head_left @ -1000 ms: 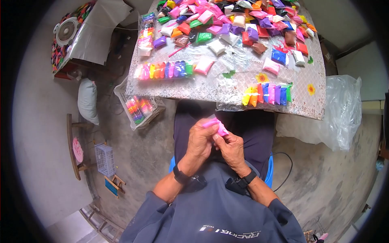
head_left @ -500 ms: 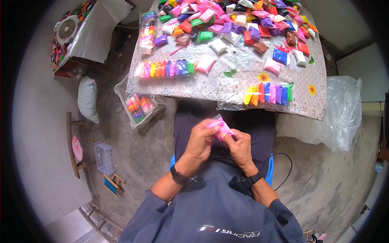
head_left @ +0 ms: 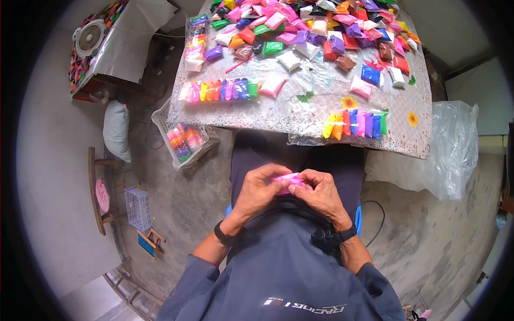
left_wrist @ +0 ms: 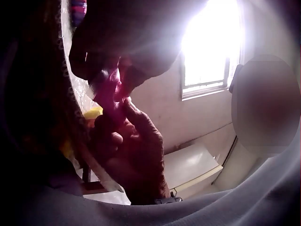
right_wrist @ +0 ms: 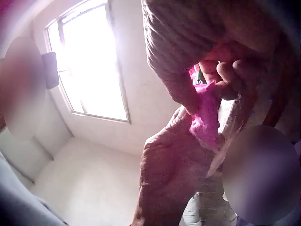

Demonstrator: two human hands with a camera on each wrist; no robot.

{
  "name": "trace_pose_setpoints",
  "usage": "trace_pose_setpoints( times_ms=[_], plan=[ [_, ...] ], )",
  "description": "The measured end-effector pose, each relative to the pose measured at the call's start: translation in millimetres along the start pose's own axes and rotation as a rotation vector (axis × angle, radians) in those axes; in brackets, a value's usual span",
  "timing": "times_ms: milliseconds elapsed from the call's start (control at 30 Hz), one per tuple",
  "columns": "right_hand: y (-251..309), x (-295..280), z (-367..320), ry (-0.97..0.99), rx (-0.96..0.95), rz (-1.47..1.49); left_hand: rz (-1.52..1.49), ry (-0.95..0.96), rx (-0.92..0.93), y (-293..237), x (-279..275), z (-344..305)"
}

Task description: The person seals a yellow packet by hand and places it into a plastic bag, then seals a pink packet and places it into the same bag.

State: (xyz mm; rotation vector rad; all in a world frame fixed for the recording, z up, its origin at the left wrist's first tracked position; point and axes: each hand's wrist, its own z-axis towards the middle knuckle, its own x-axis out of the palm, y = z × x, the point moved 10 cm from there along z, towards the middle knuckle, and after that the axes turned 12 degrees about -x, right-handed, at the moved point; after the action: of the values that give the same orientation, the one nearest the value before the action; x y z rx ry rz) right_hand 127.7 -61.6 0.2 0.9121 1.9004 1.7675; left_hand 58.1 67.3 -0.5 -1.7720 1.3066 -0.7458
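Both hands hold a small pink packet [head_left: 289,182] close in front of the torso, below the table edge. My left hand [head_left: 258,188] pinches one end between thumb and fingers. At the other end, the thumb and fingertips of my right hand [head_left: 324,193] grip it. In the right wrist view the pink packet [right_wrist: 205,117] shows soft and creased, its far part hidden behind fingers. The left wrist view is dark, with only a glimpse of pink between the two hands.
The table [head_left: 225,117] bears a heap of coloured packets [head_left: 300,24]. Clear bags of several coloured packets lie near its front: one at left [head_left: 219,91], one at right [head_left: 356,124]. A white basket [head_left: 182,147] stands on the floor; clear plastic sheeting [head_left: 450,150] hangs at right.
Both hands have come down and closer to the torso with the pink packet. The packet, tilted and more exposed earlier, now lies more level and is more covered by fingers.
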Motion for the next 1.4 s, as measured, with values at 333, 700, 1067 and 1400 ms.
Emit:
trace_pose_setpoints(
  times_ms=[333,700,1067,1400],
  plan=[
    [-12.5,-4.8,-6.4,-0.064,-0.046,-0.092,-0.122,0.059,-0.079,11.8,4.4,-0.3],
    [-12.1,-6.9,-5.9,-0.126,-0.088,-0.103,-0.099,-0.052,-0.096,17.2,9.2,5.0],
    [-12.0,-7.4,-6.0,-0.119,-0.134,-0.196,-0.021,0.053,-0.098,14.6,11.2,8.3],
    [2.0,-8.6,-9.9,-0.054,-0.225,-0.150,0.094,0.079,-0.094,14.5,12.2,10.7]
  ],
)
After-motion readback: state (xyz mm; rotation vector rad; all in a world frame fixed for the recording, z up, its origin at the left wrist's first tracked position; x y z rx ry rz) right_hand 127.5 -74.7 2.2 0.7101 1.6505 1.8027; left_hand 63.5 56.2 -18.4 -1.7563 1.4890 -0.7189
